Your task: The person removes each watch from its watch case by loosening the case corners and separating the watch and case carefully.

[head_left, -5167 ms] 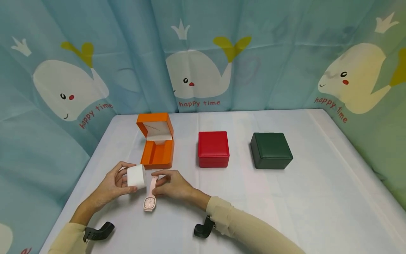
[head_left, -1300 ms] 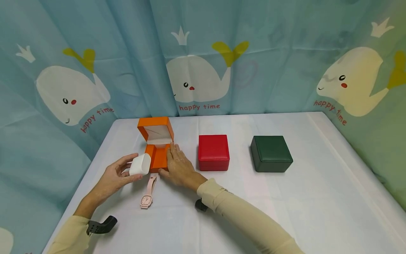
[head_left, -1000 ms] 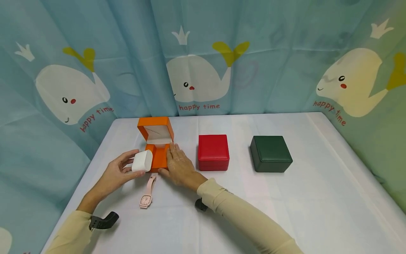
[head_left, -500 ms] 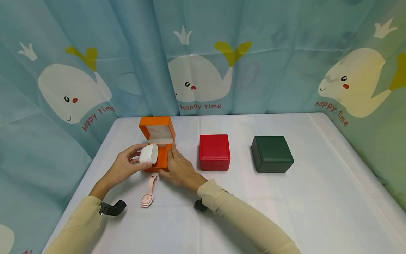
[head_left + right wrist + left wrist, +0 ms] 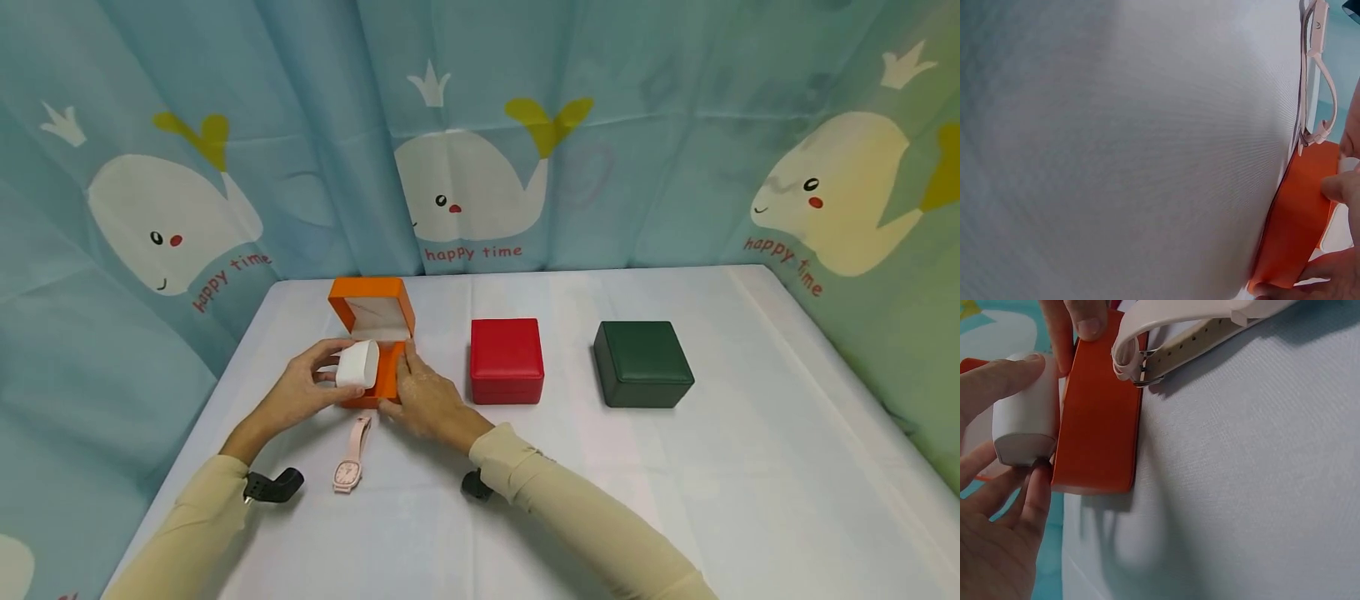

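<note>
My left hand (image 5: 302,388) holds a white watch cushion (image 5: 356,365) between thumb and fingers, over the left part of an orange watch box (image 5: 388,382) whose lid stands raised. In the left wrist view the cushion (image 5: 1025,415) sits just above the box's front wall (image 5: 1099,406). My right hand (image 5: 431,405) grips the box by its right front corner, fingers along the right side; in the right wrist view its thumb (image 5: 1340,189) presses the front wall. In front of the box a pink wristwatch (image 5: 347,473) lies on the table, strap toward the box.
A closed red box (image 5: 506,362) stands to the right of the orange one, and a closed dark green box (image 5: 643,365) farther right. All stand on a white-covered table (image 5: 570,500). Blue curtain (image 5: 637,167) with whale prints hangs behind the table.
Earlier my right hand held the watch strap; the watch now lies free and that hand is on the box. My left hand has carried the cushion rightward and forward over the box.
</note>
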The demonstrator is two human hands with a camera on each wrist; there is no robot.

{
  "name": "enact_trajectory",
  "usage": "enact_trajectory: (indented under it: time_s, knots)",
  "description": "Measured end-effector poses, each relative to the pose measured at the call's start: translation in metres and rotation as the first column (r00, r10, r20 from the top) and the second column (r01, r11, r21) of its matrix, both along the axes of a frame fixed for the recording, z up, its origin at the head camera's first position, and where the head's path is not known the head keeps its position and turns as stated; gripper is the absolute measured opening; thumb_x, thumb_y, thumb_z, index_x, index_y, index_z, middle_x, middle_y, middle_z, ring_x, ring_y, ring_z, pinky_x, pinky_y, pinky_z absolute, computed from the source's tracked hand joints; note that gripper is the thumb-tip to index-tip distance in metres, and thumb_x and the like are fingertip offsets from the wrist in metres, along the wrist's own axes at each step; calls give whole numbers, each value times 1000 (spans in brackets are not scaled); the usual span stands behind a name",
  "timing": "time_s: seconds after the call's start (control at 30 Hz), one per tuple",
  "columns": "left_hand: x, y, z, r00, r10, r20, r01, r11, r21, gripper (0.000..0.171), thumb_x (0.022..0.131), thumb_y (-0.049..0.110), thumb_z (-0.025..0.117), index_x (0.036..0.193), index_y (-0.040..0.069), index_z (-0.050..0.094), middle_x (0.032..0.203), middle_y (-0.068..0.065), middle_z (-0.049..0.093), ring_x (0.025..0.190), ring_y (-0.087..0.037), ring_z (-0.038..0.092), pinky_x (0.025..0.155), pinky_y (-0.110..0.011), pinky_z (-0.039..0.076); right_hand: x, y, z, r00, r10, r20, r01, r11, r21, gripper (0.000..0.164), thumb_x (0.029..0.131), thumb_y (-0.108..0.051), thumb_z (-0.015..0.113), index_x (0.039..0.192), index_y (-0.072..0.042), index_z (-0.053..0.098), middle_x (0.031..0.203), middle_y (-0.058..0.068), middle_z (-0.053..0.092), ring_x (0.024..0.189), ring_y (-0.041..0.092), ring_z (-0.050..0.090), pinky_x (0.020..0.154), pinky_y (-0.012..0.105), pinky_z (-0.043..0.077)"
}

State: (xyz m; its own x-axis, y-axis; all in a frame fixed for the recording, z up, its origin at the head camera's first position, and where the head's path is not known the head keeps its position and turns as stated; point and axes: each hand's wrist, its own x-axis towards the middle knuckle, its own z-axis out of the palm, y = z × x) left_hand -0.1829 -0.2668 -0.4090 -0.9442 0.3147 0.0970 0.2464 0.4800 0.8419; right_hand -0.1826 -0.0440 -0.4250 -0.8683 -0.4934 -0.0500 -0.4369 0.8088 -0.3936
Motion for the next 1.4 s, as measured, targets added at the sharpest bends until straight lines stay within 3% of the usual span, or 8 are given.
enact_trajectory:
  time_s: [0.4, 0.77, 1.03, 1.4]
  knots:
    - [-8, 9, 7, 1000, 0, -10, -1, 986, -164, 73, 83, 12, 86, 145, 0, 49, 120, -22, 59, 95, -33, 63, 78, -35, 56, -1, 1, 3, 999, 9, 40, -9, 1000, -4, 84, 101, -46, 60, 159, 3, 23, 169, 14, 8, 146, 23, 34, 108, 37, 42]
    - [-8, 11, 9, 1000, 4, 27, 0, 990, -144, 74, 83, 12, 85, 146, -1, 48, 120, -24, 58, 89, -31, 66, 70, -30, 56, 0, 3, 1, 1000, 24, 13, -23, 1000, -14, 84, 101, -45, 60, 159, 3, 22, 169, 14, 8, 151, 23, 22, 113, 36, 34]
    - [-11, 11, 8, 1000, -1, 17, 5, 976, -216, 73, 84, 16, 85, 145, 0, 49, 123, -25, 57, 92, -35, 62, 75, -36, 55, -1, 3, -1, 999, 40, -10, -40, 999, 4, 84, 101, -46, 60, 158, 3, 24, 168, 15, 9, 151, 26, 21, 115, 35, 29]
    - [-18, 11, 14, 998, -30, 56, 44, 965, -258, 74, 83, 16, 86, 145, 0, 49, 115, -20, 58, 87, -31, 61, 71, -33, 56, -1, 5, 0, 998, 50, -26, -49, 999, 12, 83, 102, -45, 60, 158, 5, 25, 168, 16, 10, 150, 29, 24, 118, 35, 24]
